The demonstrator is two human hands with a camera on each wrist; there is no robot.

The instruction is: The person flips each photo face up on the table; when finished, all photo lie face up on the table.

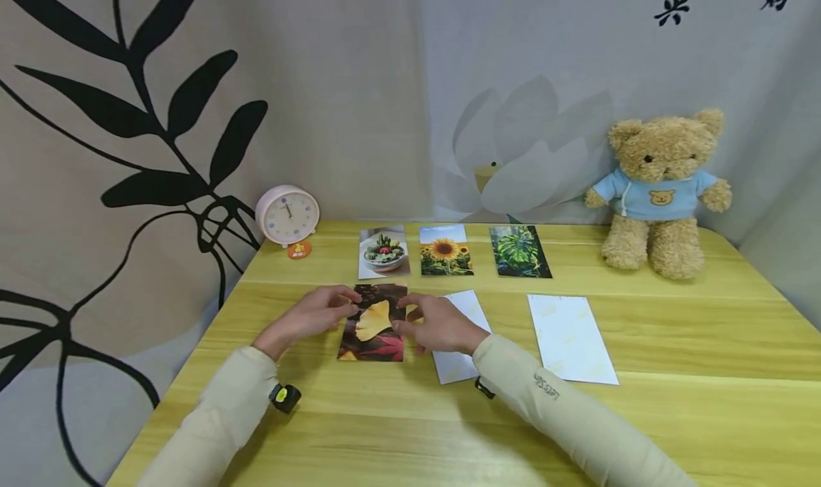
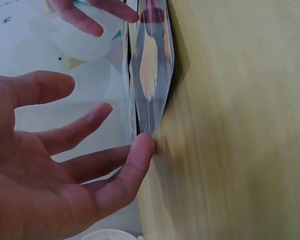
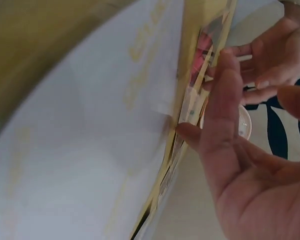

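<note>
A photo card of a yellow ginkgo leaf (image 1: 374, 321) lies face up on the table at the left of the near row. My left hand (image 1: 318, 311) is at its left edge, and in the left wrist view a fingertip (image 2: 142, 144) touches the card's end while the other fingers are spread apart. At the right edge is my right hand (image 1: 441, 323), fingers loosely bent and close to the card. Under the right hand and wrist, a white-backed card (image 1: 458, 368) is partly hidden. Another white-backed card (image 1: 571, 339) lies further right.
Behind are three face-up cards: a succulent bowl (image 1: 383, 253), a sunflower (image 1: 445, 250) and green leaves (image 1: 519, 252). A pink clock (image 1: 287, 216) and an orange round tag (image 1: 299, 249) sit at the back left. A teddy bear (image 1: 661, 195) in blue stands at the back right.
</note>
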